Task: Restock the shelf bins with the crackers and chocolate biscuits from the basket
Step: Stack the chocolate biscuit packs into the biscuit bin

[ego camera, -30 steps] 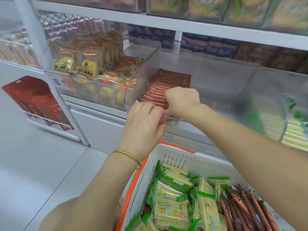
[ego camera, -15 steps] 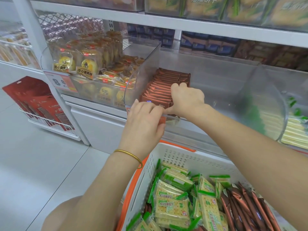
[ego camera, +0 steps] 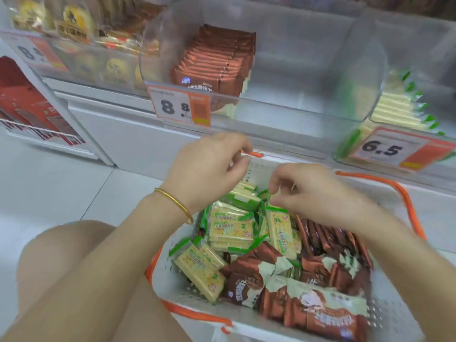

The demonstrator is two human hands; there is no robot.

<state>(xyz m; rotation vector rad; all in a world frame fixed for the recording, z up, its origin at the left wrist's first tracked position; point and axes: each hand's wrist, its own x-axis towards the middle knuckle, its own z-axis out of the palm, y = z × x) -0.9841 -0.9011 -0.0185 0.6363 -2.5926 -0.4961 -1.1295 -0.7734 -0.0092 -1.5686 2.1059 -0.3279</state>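
Over the basket [ego camera: 385, 314], both hands hover, close together but apart. Right hand [ego camera: 313, 193]: thumb and forefinger pinch the green end seal of a cracker pack [ego camera: 281, 233], which stands tilted among the others. Left hand [ego camera: 209, 169], gold bangle [ego camera: 172, 201] at the wrist: fingers loosely curled, nothing seen in them, just above the basket's far orange rim.

Basket contents: green-and-cream crackers [ego camera: 232, 228] heaped at the left and centre, brown chocolate biscuits [ego camera: 328, 317] at the right and near side.

On the shelf behind, the middle clear bin [ego camera: 308, 104] holds a row of brown packs [ego camera: 217, 62] at its left end, behind a price tag [ego camera: 179, 106] reading 8.8. The right bin [ego camera: 419, 82] holds green-edged cracker packs [ego camera: 397, 107], tag [ego camera: 385, 148] reading 6.5. The left bin [ego camera: 74, 65] holds yellow cakes, blurred.
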